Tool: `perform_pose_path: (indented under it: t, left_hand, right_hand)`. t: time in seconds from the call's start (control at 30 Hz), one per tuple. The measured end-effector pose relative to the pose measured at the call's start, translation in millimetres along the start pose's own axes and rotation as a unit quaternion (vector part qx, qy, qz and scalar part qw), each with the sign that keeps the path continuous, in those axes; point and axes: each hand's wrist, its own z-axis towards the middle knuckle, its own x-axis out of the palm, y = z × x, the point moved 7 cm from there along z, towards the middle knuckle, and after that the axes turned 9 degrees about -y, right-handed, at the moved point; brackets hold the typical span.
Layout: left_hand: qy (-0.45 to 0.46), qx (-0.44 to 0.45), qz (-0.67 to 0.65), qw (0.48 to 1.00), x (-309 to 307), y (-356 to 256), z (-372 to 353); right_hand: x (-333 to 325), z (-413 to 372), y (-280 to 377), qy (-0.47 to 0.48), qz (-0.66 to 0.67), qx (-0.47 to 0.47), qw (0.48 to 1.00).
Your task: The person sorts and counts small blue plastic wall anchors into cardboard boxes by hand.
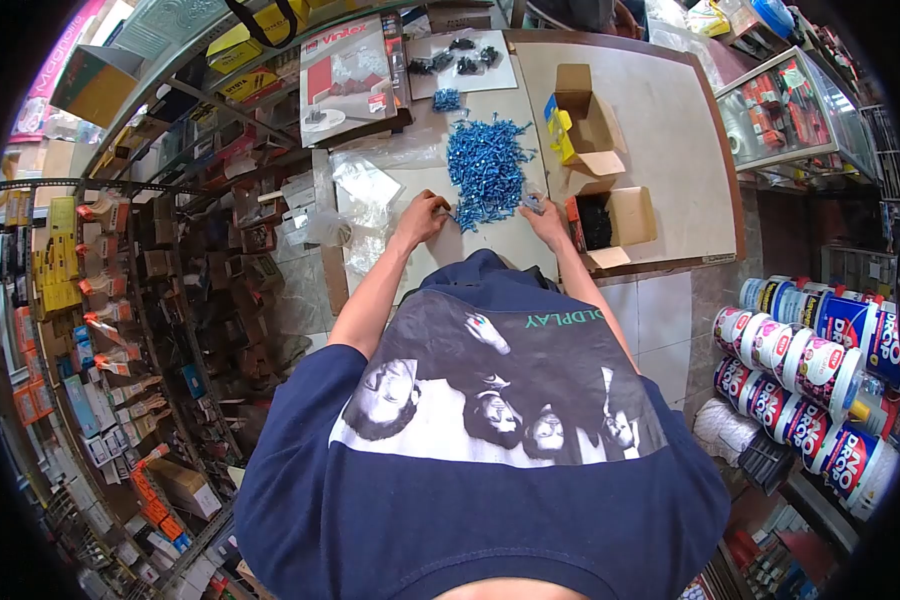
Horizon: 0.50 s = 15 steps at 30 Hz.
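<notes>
A heap of small blue pieces that look like wall plugs lies on the light table top in front of me. At its near left edge is my left hand, fingers curled together; what they pinch, if anything, is too small to make out. My right hand is at the near right edge of the heap, closed on a small clear plastic bag. A smaller blue bunch sits beyond the heap. Clear plastic bags are spread left of my left hand.
Right of the heap stand an open cardboard box and another open box with dark contents. A Vinilex box is at the back left, beside a white board with black pieces. Paint buckets are stacked at right; stocked shelves line the left.
</notes>
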Motion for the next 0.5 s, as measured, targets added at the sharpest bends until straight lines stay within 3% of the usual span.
perform_pose_path:
  t: [0.3,0.5]
  left_hand:
    - [-0.034,0.065,0.052,0.996,1,-14,-2]
    - [-0.058,0.049,-0.021,0.997,-18,-56,13]
  right_hand:
    - [0,1,-1,0.006,-0.014,0.004,1.0]
    - [-5,-5,8,-0.011,-0.029,0.014,0.999]
